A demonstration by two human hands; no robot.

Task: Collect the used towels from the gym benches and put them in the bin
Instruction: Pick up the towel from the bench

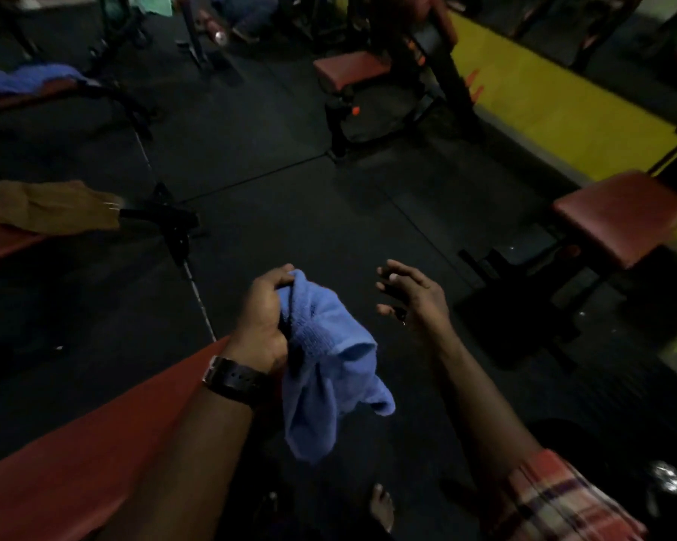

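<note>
My left hand [264, 320], with a dark watch on the wrist, grips a bunched blue towel [327, 369] that hangs down over the dark floor. My right hand [415, 296] hovers just right of the towel with fingers spread and nothing in it. A brown towel [55, 206] lies on a red bench [1, 244] at the left. Farther back on the left, another blue towel [24, 78] drapes over a bench. A greenish cloth [149, 3] shows at the top edge. No bin is in sight.
A long red bench [83, 458] runs under my left arm. Red-padded benches on black frames stand at the top centre [350, 68] and at the right [618, 216]. A yellow strip [543, 103] borders the dark rubber floor. My bare foot [381, 509] is below.
</note>
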